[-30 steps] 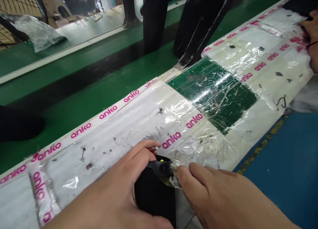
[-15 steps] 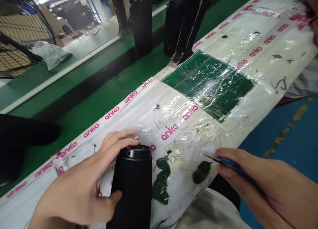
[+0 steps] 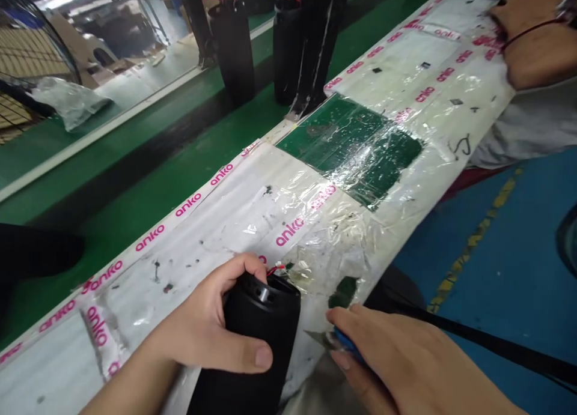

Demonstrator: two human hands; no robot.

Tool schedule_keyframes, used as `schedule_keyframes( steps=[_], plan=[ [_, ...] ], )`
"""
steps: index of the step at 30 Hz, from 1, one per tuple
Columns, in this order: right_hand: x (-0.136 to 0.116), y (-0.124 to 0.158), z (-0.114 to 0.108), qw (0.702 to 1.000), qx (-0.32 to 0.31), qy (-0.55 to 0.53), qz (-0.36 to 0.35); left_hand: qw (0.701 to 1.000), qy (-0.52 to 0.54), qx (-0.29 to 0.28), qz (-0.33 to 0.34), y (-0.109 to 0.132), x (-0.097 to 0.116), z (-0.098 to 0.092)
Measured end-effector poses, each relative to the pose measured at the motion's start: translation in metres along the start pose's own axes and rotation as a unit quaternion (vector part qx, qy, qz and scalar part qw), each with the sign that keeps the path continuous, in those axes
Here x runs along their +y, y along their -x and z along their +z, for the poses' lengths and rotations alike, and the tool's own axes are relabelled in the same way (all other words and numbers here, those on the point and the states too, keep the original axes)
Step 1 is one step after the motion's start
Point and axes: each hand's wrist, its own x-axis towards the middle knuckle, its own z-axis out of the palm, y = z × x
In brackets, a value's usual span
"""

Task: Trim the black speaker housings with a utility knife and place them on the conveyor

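My left hand (image 3: 216,325) is wrapped round the upper part of a black cylindrical speaker body (image 3: 256,349), its thumb across the front and its index finger bent over the rim. The cylinder stands tilted, with a glossy ring at its top end. Thin red and dark wires (image 3: 276,268) with a small white plug stick out of that end. In my right hand (image 3: 383,355) is a blue-handled tool with a pointed metal blade (image 3: 319,338), gripped between thumb and fingers. The blade points at the cylinder's side, a short gap away. Most of the handle is hidden by my fingers.
A plastic-covered work surface (image 3: 225,223) with pink-lettered tape runs diagonally. Beyond it lies a green conveyor belt (image 3: 148,163) carrying more black cylinders (image 3: 232,51). A dark post (image 3: 315,48) rises at the edge. At upper right is a co-worker's hand (image 3: 536,36).
My left hand has closed more firmly round the speaker body, which has shifted right. My right hand has brought the blade left, closer to it. A co-worker's hand shows more at upper right.
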Motion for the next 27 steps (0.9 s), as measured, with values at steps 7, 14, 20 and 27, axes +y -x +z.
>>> schedule_keyframes(
  steps=[7, 14, 20, 27],
  plan=[
    [-0.001, -0.007, 0.011, 0.999, -0.032, 0.016, -0.03, 0.998, 0.049, -0.032, 0.022, -0.008, -0.02, -0.003],
    [-0.004, -0.013, 0.016, 0.998, -0.037, 0.027, -0.032, 0.998, 0.041, -0.034, 0.032, -0.008, -0.02, -0.006],
    [-0.004, -0.018, 0.019, 0.998, -0.03, 0.044, -0.035, 0.999, 0.018, -0.035, 0.038, -0.007, -0.019, -0.008],
    [-0.008, -0.01, 0.019, 0.995, -0.073, 0.062, -0.025, 0.998, -0.011, -0.033, 0.057, -0.012, -0.013, -0.006]
  ],
)
